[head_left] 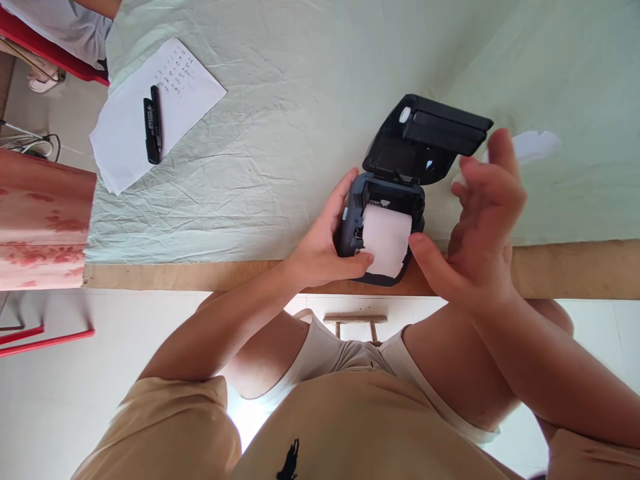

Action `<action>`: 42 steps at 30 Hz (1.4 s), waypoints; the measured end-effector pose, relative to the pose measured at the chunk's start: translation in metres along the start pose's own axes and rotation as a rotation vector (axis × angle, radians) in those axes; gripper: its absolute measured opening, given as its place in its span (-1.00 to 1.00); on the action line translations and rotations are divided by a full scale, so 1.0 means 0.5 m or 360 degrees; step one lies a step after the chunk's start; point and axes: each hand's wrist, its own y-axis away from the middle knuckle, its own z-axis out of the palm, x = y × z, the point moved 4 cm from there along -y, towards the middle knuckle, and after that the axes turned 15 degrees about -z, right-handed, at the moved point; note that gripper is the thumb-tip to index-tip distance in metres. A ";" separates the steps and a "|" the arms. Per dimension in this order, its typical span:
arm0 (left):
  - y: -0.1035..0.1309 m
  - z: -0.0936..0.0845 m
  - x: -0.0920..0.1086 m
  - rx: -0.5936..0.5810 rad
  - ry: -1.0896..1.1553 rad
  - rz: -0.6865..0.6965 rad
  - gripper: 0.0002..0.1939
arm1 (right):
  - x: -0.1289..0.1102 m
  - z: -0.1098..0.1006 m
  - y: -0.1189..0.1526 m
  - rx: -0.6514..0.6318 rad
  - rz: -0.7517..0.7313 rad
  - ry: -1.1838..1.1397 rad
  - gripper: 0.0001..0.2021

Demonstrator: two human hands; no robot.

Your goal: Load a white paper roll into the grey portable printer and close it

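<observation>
A small dark receipt printer is held near the table's front edge, its black lid swung up and away from me. Inside its bay sits a white paper roll, the loose end toward me. My left hand grips the printer's left side, thumb over the front near the paper. My right hand is beside the printer's right side, fingers apart and partly curled, the thumb tip close to the roll's right edge. I cannot tell whether that thumb touches the paper. A torn white paper strip lies behind the right fingers.
A pale green cloth covers the table, with a bare wooden edge in front. At the left lies a written paper sheet with black markers on it. Another person's arm shows at the upper left, near a red chair.
</observation>
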 end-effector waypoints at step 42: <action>-0.013 -0.007 -0.008 -0.0067 -0.0018 0.0119 0.03 | 0.024 0.010 0.001 -0.0442 0.0486 -0.0611 -0.30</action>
